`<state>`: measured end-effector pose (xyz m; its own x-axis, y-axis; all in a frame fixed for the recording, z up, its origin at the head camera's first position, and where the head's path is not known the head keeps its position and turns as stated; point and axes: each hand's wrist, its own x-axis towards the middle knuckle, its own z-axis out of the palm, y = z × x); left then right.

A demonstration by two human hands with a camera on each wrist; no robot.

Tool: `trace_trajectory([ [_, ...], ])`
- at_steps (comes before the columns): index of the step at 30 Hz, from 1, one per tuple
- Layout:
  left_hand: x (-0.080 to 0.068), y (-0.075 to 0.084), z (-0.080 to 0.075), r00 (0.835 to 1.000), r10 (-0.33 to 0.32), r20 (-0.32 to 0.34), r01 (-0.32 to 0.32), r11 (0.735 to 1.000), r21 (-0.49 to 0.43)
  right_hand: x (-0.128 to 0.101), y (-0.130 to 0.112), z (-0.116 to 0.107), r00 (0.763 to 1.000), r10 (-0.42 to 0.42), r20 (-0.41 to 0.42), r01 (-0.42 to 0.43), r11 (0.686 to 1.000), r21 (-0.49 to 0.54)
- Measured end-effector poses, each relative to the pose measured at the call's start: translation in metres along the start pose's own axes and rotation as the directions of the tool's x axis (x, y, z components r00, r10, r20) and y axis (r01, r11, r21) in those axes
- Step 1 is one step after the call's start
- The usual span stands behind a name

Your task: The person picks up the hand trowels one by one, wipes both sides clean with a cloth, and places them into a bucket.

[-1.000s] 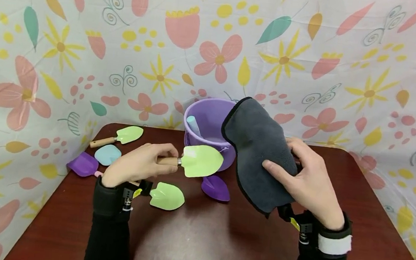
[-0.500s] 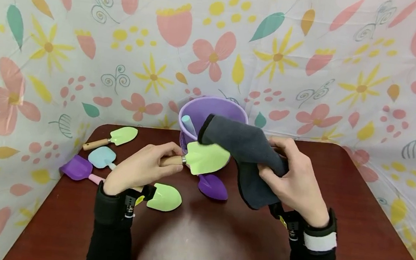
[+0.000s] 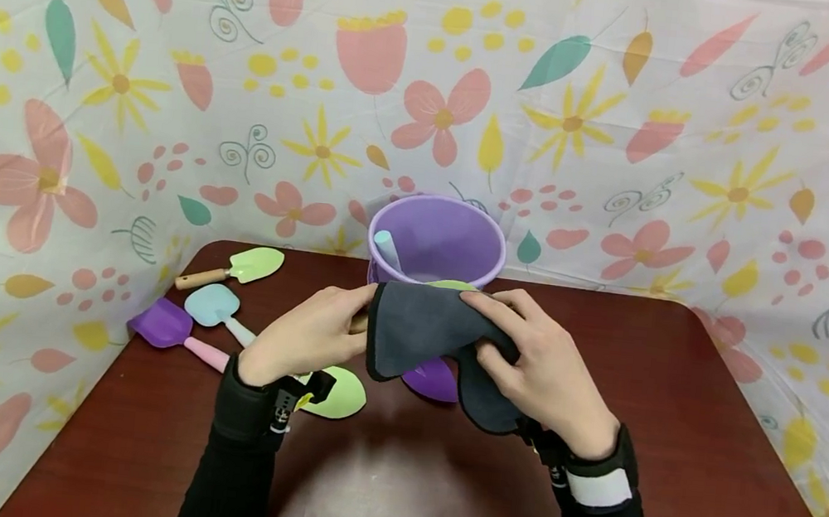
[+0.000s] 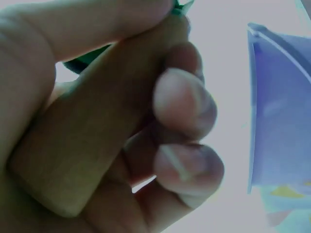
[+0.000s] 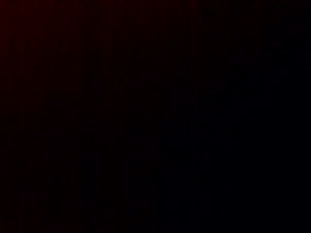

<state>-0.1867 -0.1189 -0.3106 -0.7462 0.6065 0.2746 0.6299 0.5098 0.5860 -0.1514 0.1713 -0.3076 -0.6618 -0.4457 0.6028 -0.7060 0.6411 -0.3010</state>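
Just in front of the bucket (image 3: 437, 240), the left hand (image 3: 309, 336) grips a trowel's wooden handle (image 4: 82, 145) while the right hand (image 3: 546, 371) clamps a grey cloth (image 3: 425, 334) over its blade — a hard rub could twist the trowel loose.

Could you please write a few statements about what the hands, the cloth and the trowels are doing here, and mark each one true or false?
1. The right hand holds a dark grey cloth over the blade of a green trowel. True.
2. The left hand rests flat and open on the table. False: its fingers curl round the trowel's wooden handle.
3. The purple bucket lies tipped on its side. False: it stands upright behind the hands.
4. A blue handle leans inside the bucket. True.
5. The right wrist view shows the cloth clearly. False: it is almost wholly dark.
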Motion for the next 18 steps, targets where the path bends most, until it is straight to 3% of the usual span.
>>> trace_trajectory([
  [10, -0.002, -0.003, 0.002, 0.996, 0.078, -0.048, -0.078, 0.997, 0.001, 0.003, -0.003, 0.022, 0.999, 0.036, 0.007, -0.035, 0.996, -0.085],
  [18, 0.000, 0.000, 0.002, 0.998, 0.037, -0.049, -0.036, 0.999, 0.027, 0.006, -0.002, 0.033, 0.993, 0.059, -0.102, -0.075, 0.984, -0.162],
])
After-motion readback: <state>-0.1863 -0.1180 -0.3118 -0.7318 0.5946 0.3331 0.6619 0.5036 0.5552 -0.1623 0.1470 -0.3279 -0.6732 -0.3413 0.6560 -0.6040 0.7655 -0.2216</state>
